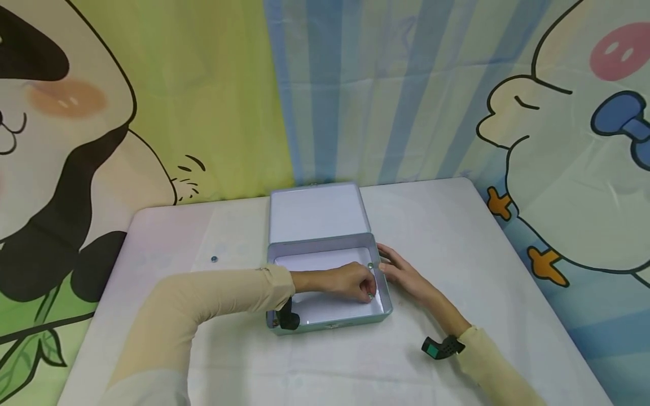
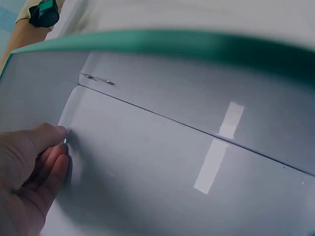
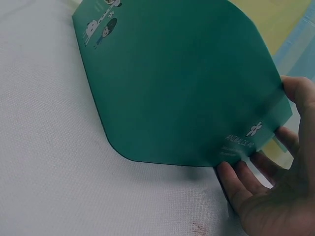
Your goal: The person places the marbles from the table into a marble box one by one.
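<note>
A tin box (image 1: pixel 332 325), green outside and white inside, stands on the table with its lid (image 1: pixel 319 213) raised at the back. My left hand (image 1: pixel 350 282) reaches into its right end, thumb and fingertips pinching a small shiny glass marble (image 2: pixel 65 140) close to the end wall. Another small greenish marble (image 1: pixel 370 265) shows by the right wall, just behind that hand. From outside, my right hand (image 1: pixel 406 276) touches the box's right side toward the back, its fingers spread along the green wall (image 3: pixel 182 88) with the printed figures.
A small bluish marble (image 1: pixel 214 259) lies on the white tablecloth (image 1: pixel 233 361) left of the box. Each wrist carries a black camera. A curtain with cartoon animals (image 1: pixel 335 96) hangs behind the table.
</note>
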The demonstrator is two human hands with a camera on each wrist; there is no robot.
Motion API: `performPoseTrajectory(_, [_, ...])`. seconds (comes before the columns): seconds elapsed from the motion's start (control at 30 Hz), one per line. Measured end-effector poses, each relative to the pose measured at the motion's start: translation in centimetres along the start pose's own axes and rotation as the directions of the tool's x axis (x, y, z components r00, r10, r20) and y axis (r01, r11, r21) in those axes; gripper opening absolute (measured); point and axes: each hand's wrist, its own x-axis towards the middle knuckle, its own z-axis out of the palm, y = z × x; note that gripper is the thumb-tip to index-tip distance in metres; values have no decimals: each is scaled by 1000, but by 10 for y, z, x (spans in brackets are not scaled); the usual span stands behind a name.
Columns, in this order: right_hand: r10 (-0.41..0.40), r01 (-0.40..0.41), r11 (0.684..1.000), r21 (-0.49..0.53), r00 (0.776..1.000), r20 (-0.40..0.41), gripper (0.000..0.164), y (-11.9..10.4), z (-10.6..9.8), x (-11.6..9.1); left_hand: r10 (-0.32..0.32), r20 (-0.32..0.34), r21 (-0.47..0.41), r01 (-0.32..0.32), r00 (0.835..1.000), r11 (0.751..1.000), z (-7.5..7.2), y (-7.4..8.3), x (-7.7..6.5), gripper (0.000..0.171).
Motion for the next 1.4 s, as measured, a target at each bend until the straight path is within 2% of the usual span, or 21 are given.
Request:
performPoseTrajectory(0.27, [15, -15, 1000, 4, 1000, 12, 63, 0, 5, 3, -19, 13, 4, 19, 1000, 1000, -2, -3, 1, 13])
performPoseTrajectory(0.43, [7, -7, 1000, 12, 1000, 19, 63, 1, 8, 6, -19, 20, 2, 19, 1000, 1000, -15, 1, -13, 14])
performPoseTrajectory(0.5, [9, -9, 1000, 14, 1000, 18, 63, 1, 10, 7, -6, -4, -7, 6, 1000, 1000, -26, 2, -27, 14])
performPoseTrajectory(0.57, [11, -12, 1000, 8, 1000, 17, 62, 2, 12, 8, -1, -49, -37, -1, 999, 999, -39, 1, -47, 15])
performPoseTrajectory(0.63, [20, -21, 1000, 7, 1000, 10, 62, 2, 13, 8, 1, -143, -76, -12, 990, 997, -53, -3, -74, 17])
performPoseTrajectory(0.67, [22, -22, 1000, 4, 1000, 9, 62, 2, 14, 8, -19, -199, -111, -3, 980, 994, -60, -5, -91, 17])
performPoseTrajectory(0.7, [24, -24, 1000, 0, 1000, 8, 62, 2, 14, 8, -46, -261, -146, 8, 964, 989, -66, -8, -109, 18])
performPoseTrajectory(0.73, [23, -23, 1000, -6, 1000, 8, 62, 2, 14, 7, -78, -328, -172, 22, 941, 985, -71, -13, -129, 17])
performPoseTrajectory(0.77, [25, -25, 1000, -12, 1000, 4, 62, 2, 14, 7, -117, -395, -192, 43, 911, 980, -74, -19, -149, 18])
performPoseTrajectory(0.8, [25, -25, 1000, -16, 1000, -1, 62, 1, 13, 6, -157, -462, -211, 64, 873, 975, -76, -26, -169, 19])
performPoseTrajectory(0.87, [26, -26, 999, -33, 1000, -7, 62, 1, 11, 5, -265, -559, -238, 154, 786, 959, -77, -42, -209, 20])
performPoseTrajectory(0.9, [23, -23, 999, -37, 1000, -12, 62, 0, 9, 4, -317, -593, -246, 208, 741, 947, -74, -52, -227, 21])
performPoseTrajectory(0.97, [15, -16, 999, -39, 1000, -24, 62, 0, 6, 2, -401, -629, -256, 311, 665, 916, -66, -75, -257, 25])
performPoseTrajectory(1.03, [5, -6, 999, -37, 1000, -30, 62, -1, 4, -1, -477, -637, -259, 415, 605, 872, -54, -95, -279, 27])
performPoseTrajectory(1.07, [-1, 0, 999, -35, 1000, -31, 62, 0, 3, -1, -505, -637, -260, 454, 583, 852, -48, -103, -289, 28])
performPoseTrajectory(1.1, [-5, 4, 999, -35, 999, -32, 62, 0, 2, -2, -527, -634, -263, 483, 566, 835, -42, -109, -297, 28])
performPoseTrajectory(1.17, [-9, 8, 999, -31, 999, -32, 63, 0, 2, -2, -553, -633, -253, 530, 543, 810, -31, -116, -309, 28])
performPoseTrajectory(1.23, [-11, 10, 999, -35, 999, -31, 63, 0, 1, -1, -558, -639, -238, 554, 529, 798, -23, -118, -317, 25])
performPoseTrajectory(1.3, [-11, 10, 999, -38, 1000, -29, 63, 0, 0, 0, -549, -647, -220, 560, 529, 799, -17, -120, -320, 24])
performPoseTrajectory(1.4, [-10, 9, 999, -41, 999, -32, 62, 0, 0, 0, -525, -655, -181, 562, 543, 807, -11, -125, -320, 24])
